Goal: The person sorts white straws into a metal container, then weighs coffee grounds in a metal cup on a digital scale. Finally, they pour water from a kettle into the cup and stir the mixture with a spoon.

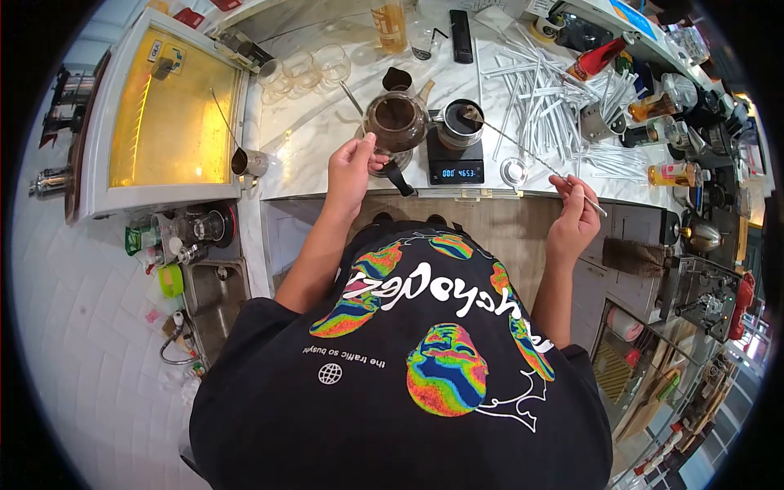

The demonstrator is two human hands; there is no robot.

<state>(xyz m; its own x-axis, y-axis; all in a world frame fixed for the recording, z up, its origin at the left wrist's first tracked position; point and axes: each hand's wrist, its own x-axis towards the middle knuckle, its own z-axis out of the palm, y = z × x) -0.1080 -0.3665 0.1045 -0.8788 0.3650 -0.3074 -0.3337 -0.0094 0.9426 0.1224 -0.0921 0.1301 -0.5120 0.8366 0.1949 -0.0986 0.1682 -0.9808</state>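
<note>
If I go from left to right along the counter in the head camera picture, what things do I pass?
Yellow-lidded box → small metal cup → left hand → glass teapot → scale with a metal cup on it → right hand, holding a long thin spoon → pile of white straws → bottles.

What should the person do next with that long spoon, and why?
Probably lift the long spoon out: its tip sits in the metal cup on the scale, the right hand pinches its end, and the left hand is at the glass pot.
</note>
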